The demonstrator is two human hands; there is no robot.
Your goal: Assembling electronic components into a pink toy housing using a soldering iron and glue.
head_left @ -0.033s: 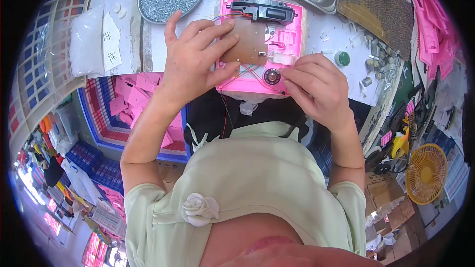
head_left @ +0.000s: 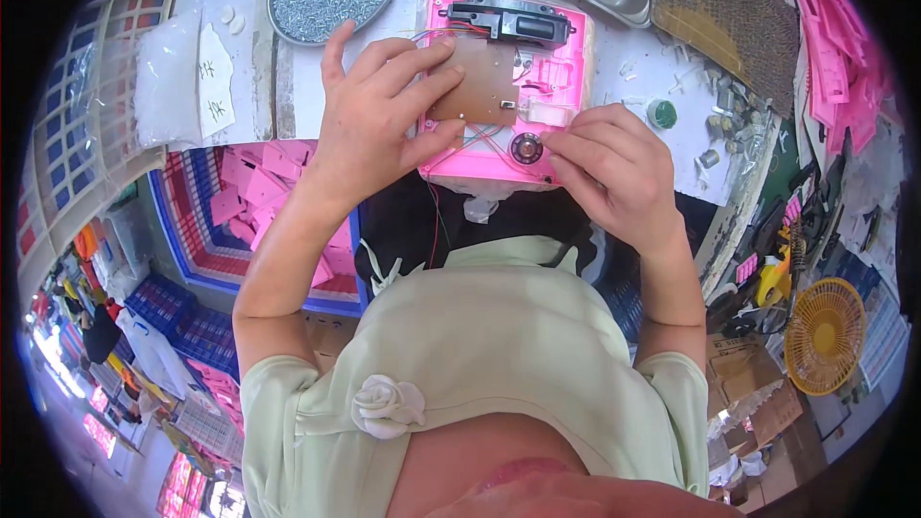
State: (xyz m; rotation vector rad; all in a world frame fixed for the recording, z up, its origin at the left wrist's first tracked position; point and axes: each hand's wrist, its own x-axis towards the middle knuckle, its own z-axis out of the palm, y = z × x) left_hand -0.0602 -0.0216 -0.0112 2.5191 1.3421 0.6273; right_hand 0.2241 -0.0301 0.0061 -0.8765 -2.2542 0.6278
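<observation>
Fingers point(head_left: 430, 89) splayed wide, left hand point(head_left: 379, 115) rested on a flat, brown rectangular board point(head_left: 487, 77). Right hand point(head_left: 624, 168) curled narrow, couldn't tell around what.

At two o'clock, a brown mat point(head_left: 724, 14); between three and four, a yellow fan point(head_left: 825, 336); at four, cardboard point(head_left: 741, 376); toward eight, blue crates point(head_left: 204, 332).

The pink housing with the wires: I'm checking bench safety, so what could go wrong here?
1. Thin wires cross the pink housing beside the brown board, so some might get pinched if the left hand presses the board down.
2. A few wires hang over the housing's near edge and could snag on clothing.
3. The left little finger is close to the round dish of small metal pieces; a careless sweep might spill them.
</observation>
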